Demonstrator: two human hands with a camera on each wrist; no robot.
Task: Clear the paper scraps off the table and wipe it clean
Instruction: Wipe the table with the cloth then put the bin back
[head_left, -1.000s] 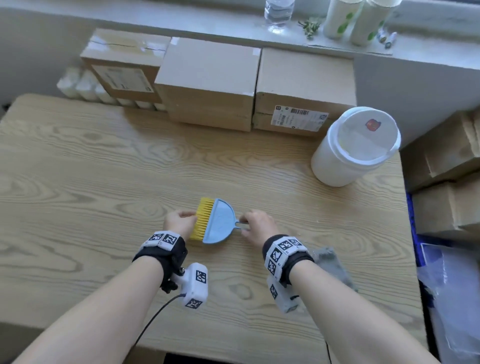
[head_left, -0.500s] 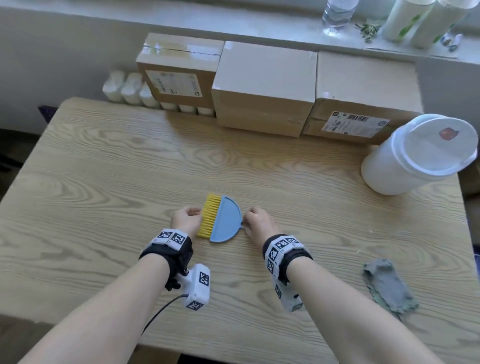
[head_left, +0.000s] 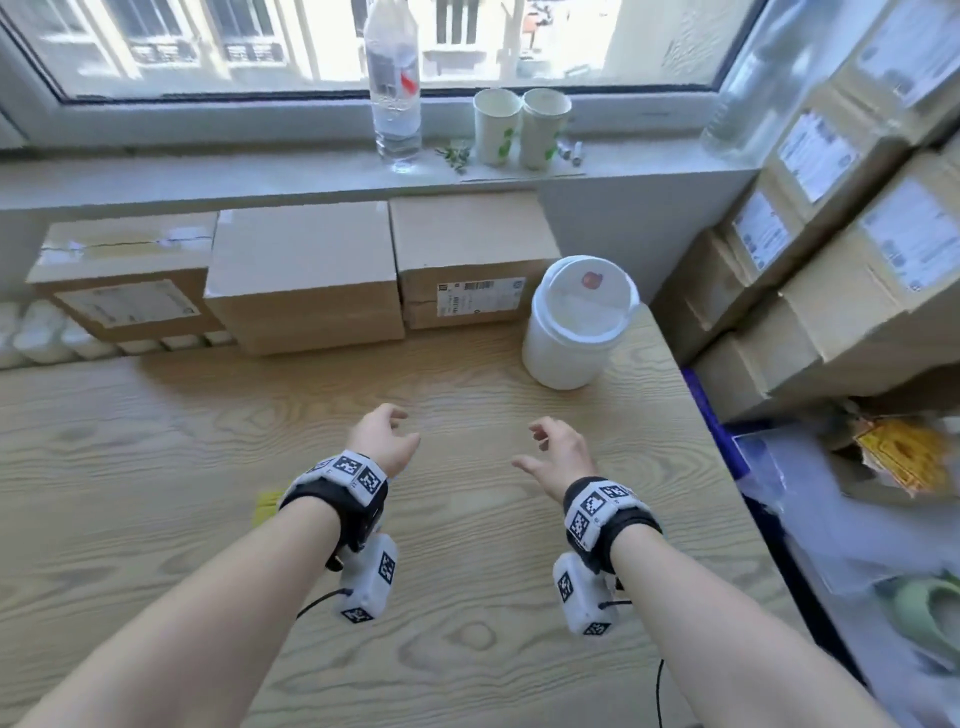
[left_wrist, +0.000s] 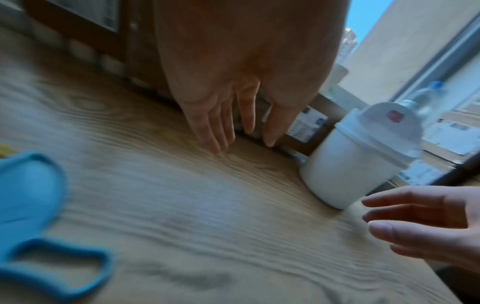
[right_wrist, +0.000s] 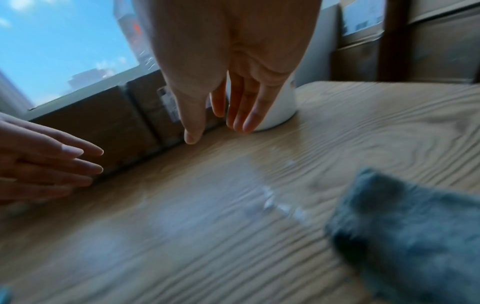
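Both hands hover over the wooden table (head_left: 130, 441), fingers loosely spread and holding nothing. My left hand (head_left: 387, 434) and right hand (head_left: 545, 449) are side by side, short of the white lidded bin (head_left: 576, 322) at the back right. The blue dustpan (left_wrist: 28, 195) lies on the table behind my left hand (left_wrist: 228, 127). Only a strip of the brush's yellow bristles (head_left: 267, 506) shows beside my left wrist in the head view. A grey cloth (right_wrist: 405, 236) lies near my right wrist, behind my right hand (right_wrist: 221, 117). I see no paper scraps.
Three cardboard boxes (head_left: 306, 275) line the table's back edge under the windowsill. A water bottle (head_left: 395, 88) and two paper cups (head_left: 519, 127) stand on the sill. Stacked boxes (head_left: 831, 260) and bags crowd the floor to the right of the table.
Both hands have let go of the dustpan and brush and moved forward, now open above the table. The head view has tilted up towards the window.
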